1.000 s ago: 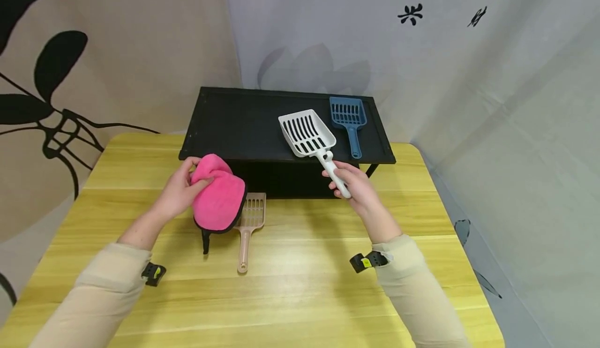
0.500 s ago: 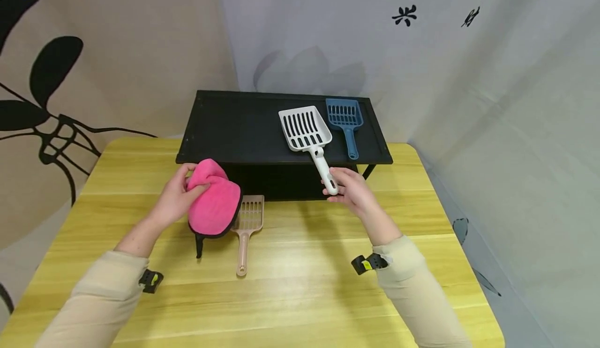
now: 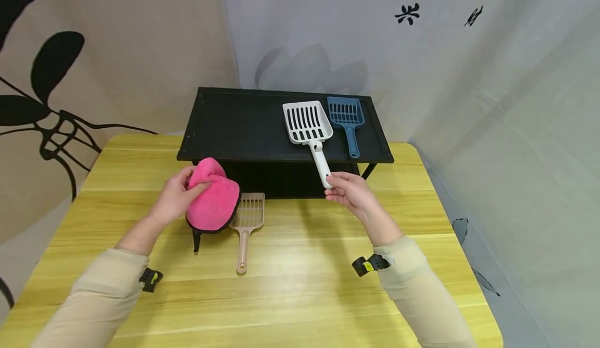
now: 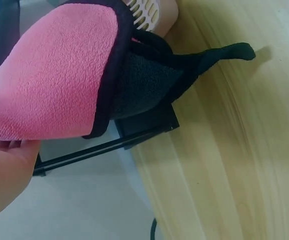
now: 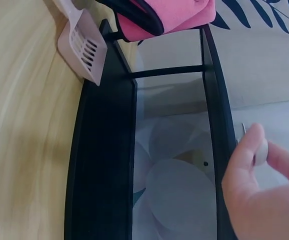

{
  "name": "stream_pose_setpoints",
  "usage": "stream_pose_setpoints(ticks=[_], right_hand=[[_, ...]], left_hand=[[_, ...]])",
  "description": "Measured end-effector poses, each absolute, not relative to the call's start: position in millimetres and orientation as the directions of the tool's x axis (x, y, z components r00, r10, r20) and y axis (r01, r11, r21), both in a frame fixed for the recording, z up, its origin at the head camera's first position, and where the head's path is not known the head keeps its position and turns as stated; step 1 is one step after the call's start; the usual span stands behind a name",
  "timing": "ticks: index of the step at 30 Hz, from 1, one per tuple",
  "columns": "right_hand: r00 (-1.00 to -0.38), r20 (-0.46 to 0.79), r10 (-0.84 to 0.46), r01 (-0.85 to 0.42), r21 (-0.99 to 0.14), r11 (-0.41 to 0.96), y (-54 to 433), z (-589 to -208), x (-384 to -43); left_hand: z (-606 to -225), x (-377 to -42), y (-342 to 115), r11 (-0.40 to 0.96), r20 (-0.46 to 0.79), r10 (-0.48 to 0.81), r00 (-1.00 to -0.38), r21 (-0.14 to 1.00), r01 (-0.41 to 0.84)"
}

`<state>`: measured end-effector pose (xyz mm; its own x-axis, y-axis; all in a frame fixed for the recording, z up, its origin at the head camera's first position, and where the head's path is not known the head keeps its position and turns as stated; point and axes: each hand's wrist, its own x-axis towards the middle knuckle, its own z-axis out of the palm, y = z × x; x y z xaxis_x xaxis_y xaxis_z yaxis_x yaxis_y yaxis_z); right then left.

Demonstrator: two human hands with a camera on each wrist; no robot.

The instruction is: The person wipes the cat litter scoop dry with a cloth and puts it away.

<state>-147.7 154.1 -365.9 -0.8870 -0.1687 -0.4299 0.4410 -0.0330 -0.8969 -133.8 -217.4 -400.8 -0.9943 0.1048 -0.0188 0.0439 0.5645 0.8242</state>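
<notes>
My left hand (image 3: 175, 196) pinches a folded pink cloth (image 3: 213, 202) with dark edging, held in front of the black shelf's left part. In the left wrist view the pink cloth (image 4: 59, 75) shows a dark grey underside and a dangling dark corner. My right hand (image 3: 351, 194) grips the handle end of a white litter scoop (image 3: 308, 121). Its slotted head is over the shelf top, left of a blue litter scoop (image 3: 346, 112) lying there. A beige litter scoop (image 3: 244, 233) lies on the table, its head partly behind the cloth.
A two-level black shelf (image 3: 239, 124) stands at the back of the wooden table (image 3: 300, 285). In the right wrist view its lower board (image 5: 102, 165) and side bars show. A printed curtain (image 3: 300, 25) hangs behind the table.
The white scoop has swung more upright, its handle end moving left and up and its head nearing the blue scoop. The left hand and cloth have shifted slightly left.
</notes>
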Motion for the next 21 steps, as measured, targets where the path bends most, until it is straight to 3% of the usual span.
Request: stream_pose_setpoints(ticks=[5,14,21], right_hand=[[-0.892,-0.429,-0.14,0.443,-0.892,-0.087,149,-366,-156],[-0.871,-0.457,-0.179,0.458,-0.888,0.041,152,-366,-157],[-0.877,-0.446,-0.179,0.455,-0.891,-0.009,147,-363,-162]], left_hand=[[-401,-132,-218,0.58,-0.012,0.08,-0.997,0.814,0.037],[-402,-130,-222,0.576,0.013,0.058,-0.998,0.816,0.044],[-402,-133,-221,0.561,-0.032,0.087,-0.996,0.827,0.023]])
